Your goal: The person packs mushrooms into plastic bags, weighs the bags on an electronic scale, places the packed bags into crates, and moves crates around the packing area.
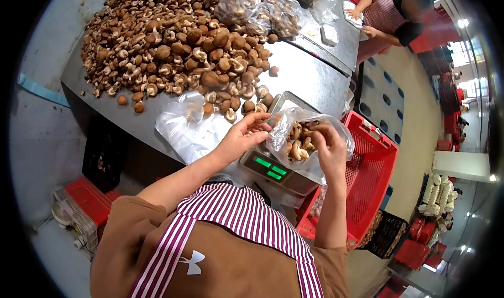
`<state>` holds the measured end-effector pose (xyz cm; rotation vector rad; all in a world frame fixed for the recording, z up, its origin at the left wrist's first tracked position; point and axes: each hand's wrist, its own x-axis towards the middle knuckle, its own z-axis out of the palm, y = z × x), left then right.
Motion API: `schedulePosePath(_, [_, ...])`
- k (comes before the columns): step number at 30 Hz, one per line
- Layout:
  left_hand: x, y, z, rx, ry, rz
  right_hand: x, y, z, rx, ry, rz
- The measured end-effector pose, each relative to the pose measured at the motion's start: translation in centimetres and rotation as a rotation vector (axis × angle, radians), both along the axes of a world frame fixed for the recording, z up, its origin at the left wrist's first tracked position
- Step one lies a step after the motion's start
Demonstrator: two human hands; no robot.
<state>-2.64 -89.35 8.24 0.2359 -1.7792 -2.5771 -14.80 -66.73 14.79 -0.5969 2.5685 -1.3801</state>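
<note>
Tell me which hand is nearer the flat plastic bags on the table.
Left. The left hand is just to the right of the flat plastic bags; the right hand is farther off, at the right side of the open bag on the scale.

Along the bottom of the frame I see a brown top with loose sleeves ending above the elbow, a small white curved logo at lower centre, and a purple-and-white striped apron whose matching straps run downward; left hand and right hand are bare.
</note>
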Motion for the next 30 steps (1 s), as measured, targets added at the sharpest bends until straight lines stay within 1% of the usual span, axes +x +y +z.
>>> schedulePosePath(1, [-0.1, 0.2, 0.7, -0.001, 0.001, -0.011, 0.6, 0.6, 0.1, 0.068, 0.021, 0.000])
schedulePosePath(3, [-0.3, 0.8, 2.5, -0.192, -0.104, -0.104, 1.5, 1.1, 0.1, 0.158, 0.067, 0.001])
schedulePosePath(4, [-0.5, 1.3, 3.2, -0.195, -0.104, -0.116, 1.7, 1.5, -0.4, 0.187, 0.112, -0.006])
schedulePosePath(5, [-0.9, 2.0, 3.8, -0.423, -0.013, -0.061, 1.9, 1.7, -0.9, 0.186, 0.111, -0.019])
schedulePosePath(6, [-1.3, 2.7, 4.1, -0.648, 0.084, -0.002, 1.9, 1.9, -1.5, 0.205, 0.173, -0.012])
schedulePosePath(7, [-1.7, 3.5, 3.6, -0.717, 0.182, 0.095, 1.9, 2.1, -1.9, 0.225, 0.235, -0.004])
schedulePosePath(8, [-1.9, 3.7, 3.2, -0.716, 0.191, 0.086, 2.0, 2.2, -2.2, 0.227, 0.238, -0.017])
schedulePosePath(10, [-2.2, 3.6, 2.8, -0.550, 0.028, -0.045, 1.8, 2.4, -2.4, 0.265, 0.304, -0.010])
schedulePosePath(11, [-2.0, 3.7, 3.0, -0.431, 0.032, 0.020, 1.8, 2.5, -2.5, 0.289, 0.326, -0.020])
schedulePosePath(12, [-2.2, 3.6, 1.8, -0.339, 0.160, 0.099, 1.6, 2.7, -2.7, 0.291, 0.335, -0.032])
schedulePosePath(14, [-1.9, 2.9, 1.5, -0.175, 0.089, 0.186, 1.2, 2.8, -3.0, 0.379, 0.334, -0.035])
schedulePosePath(15, [-1.8, 2.6, 1.5, -0.142, 0.095, 0.193, 0.9, 2.5, -3.2, 0.359, 0.301, -0.030])
schedulePosePath(18, [-1.9, 2.7, 2.6, -0.140, 0.061, 0.170, -0.2, 0.8, -4.6, 0.406, 0.317, -0.036])
schedulePosePath(19, [-2.0, 2.8, 2.4, -0.152, 0.071, 0.153, -0.5, -0.1, -4.9, 0.465, 0.347, 0.005])
schedulePosePath(22, [-2.4, 3.3, 1.5, -0.160, 0.067, 0.142, -0.7, -3.0, -5.0, 0.481, 0.336, -0.017])
schedulePosePath(23, [-2.3, 3.5, 1.9, -0.195, 0.091, 0.148, -1.0, -3.7, -5.5, 0.515, 0.282, -0.021])
schedulePosePath(26, [-2.0, 3.3, 1.1, -0.198, 0.061, 0.126, -2.2, -4.1, -8.0, 0.507, 0.333, -0.029])
schedulePosePath(27, [-2.0, 3.3, 1.0, -0.198, 0.062, 0.131, -2.4, -3.6, -8.5, 0.395, 0.325, -0.038])
schedulePosePath(28, [-1.8, 3.2, 1.0, -0.163, 0.052, 0.143, -2.6, -3.0, -9.1, 0.354, 0.359, -0.079])
schedulePosePath(30, [-1.3, 2.9, 1.0, -0.127, 0.030, 0.170, -3.0, -0.9, -9.3, 0.038, -0.016, -0.134])
